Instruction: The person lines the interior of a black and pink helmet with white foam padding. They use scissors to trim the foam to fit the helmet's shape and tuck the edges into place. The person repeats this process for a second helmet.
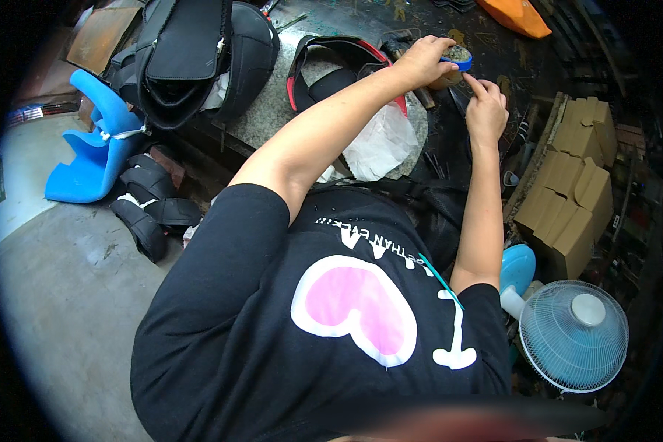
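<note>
My left hand [426, 62] reaches across to the far right of the bench and grips a small round thing [460, 59] with a bright blue rim and a brownish side. Whether it is a roll of tape or a tub I cannot tell. My right hand [486, 110] is just beside it, index finger stretched to its near edge and the other fingers partly curled. Below my left wrist lies a tool [423, 94], partly hidden by the arm. A black band with red edging [299, 77] and a crumpled white plastic bag [381, 144] lie nearer on the stone slab [261, 103].
Black padded pieces [188, 62] are piled at the back left. A blue foam piece [99, 147] and black straps [151, 199] are at left. Cardboard boxes [567, 199] and a fan [574, 335] stand at right. Something orange [516, 16] lies at the far edge.
</note>
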A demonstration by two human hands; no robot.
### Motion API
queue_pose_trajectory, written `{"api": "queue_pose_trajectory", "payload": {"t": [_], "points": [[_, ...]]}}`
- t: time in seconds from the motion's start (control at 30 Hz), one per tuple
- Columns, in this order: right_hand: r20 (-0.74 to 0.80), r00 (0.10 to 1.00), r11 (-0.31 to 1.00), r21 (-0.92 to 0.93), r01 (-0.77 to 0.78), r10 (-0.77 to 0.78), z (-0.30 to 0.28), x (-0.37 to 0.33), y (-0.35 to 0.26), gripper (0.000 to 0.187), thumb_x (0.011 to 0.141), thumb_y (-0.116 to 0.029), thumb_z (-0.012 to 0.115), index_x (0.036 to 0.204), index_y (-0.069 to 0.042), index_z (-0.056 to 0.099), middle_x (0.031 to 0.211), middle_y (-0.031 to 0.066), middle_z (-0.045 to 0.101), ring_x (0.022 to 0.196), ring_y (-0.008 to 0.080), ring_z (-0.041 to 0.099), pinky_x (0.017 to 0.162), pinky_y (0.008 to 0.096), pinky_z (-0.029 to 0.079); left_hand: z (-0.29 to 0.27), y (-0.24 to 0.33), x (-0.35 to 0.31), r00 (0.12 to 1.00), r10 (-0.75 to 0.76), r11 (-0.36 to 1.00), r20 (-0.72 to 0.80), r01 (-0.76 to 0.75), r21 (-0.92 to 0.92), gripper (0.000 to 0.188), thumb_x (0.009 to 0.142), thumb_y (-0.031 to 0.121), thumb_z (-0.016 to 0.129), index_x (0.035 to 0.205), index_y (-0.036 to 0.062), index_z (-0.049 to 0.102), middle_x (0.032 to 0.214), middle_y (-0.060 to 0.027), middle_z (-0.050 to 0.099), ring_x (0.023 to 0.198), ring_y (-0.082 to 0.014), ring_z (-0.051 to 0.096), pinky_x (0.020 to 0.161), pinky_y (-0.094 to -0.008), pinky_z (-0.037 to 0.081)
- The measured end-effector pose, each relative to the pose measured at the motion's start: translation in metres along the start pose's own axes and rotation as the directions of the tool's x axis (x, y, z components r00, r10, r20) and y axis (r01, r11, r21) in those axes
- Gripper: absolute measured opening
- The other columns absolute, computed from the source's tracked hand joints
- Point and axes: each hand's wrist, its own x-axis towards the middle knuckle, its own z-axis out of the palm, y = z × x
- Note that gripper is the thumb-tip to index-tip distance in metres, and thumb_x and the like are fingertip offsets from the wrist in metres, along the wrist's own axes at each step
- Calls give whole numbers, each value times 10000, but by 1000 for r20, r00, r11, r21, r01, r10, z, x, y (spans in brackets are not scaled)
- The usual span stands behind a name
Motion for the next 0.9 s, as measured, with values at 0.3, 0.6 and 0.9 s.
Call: {"api": "queue_pose_trajectory", "payload": {"t": [0.3, 0.6, 0.9], "points": [[-7, 992, 977, -172, 124, -127, 5, 3, -12, 293, 861, -141, 582, 1053, -295, 741, 1232, 11, 614, 1119, 240, 568, 938, 472, 412, 9, -4, -3, 996, 91, 995, -23, -90, 38, 592, 776, 280, 788, 1294, 87, 576, 1238, -195, 589, 1194, -373, 540, 1033, -432, 434], [115, 991, 997, 20, 71, -73, -22, -10, -15, 253, 818, -98, 624, 961, -266, 748, 1199, 19, 619, 1132, 237, 578, 948, 465, 444, -28, 14, -24, 991, 111, 960, 75, -127, 249, 628, 811, 278, 762, 1386, 224, 516, 1463, -187, 441, 1346, -380, 434, 1066, -442, 431], [26, 983, 671, 733, 107, -184, 3, -33, -106, 1060, 763, -100, 791, 1576, -229, 123, 1356, 184, 412, 972, 253, 635, 820, 334, 583, -175, -15, -123, 987, -105, 867, 124, 29, 498, 207, 864, 162, 541, 993, 65, 671, 982, -151, 681, 950, -343, 661, 812, -457, 536]]}}
